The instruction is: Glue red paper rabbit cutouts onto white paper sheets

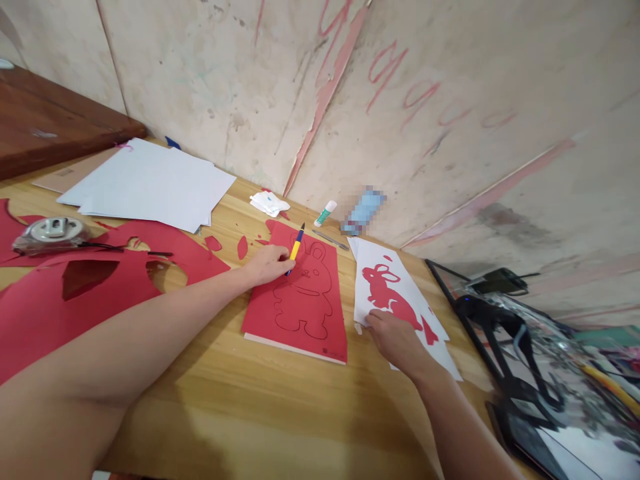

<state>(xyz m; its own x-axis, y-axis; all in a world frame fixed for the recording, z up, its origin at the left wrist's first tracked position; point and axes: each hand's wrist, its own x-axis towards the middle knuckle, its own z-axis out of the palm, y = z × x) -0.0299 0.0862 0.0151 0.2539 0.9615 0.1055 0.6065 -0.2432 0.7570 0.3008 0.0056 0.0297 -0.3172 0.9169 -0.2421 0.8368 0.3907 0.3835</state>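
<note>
My left hand (267, 267) is closed around a slim yellow-and-blue pen-like tool (296, 249), its dark tip pointing up and away. Whether it is a pen or a craft knife I cannot tell. Beneath lies a red sheet (260, 313) with a bear outlined in black, on a thin white-edged stack. My right hand (393, 337) has its fingers curled at the left edge of white paper (410, 260), beside a red paper rabbit cutout (397, 305) lying on it. Its fingertips are partly hidden.
Red paper with cut-out holes (100, 307) spreads at the left under a tape measure (53, 235). White sheets (155, 183) lie behind. Near the wall are a tissue (270, 203), a glue stick (325, 213), a thin metal tool (330, 239) and a black-framed rack (480, 347) at right.
</note>
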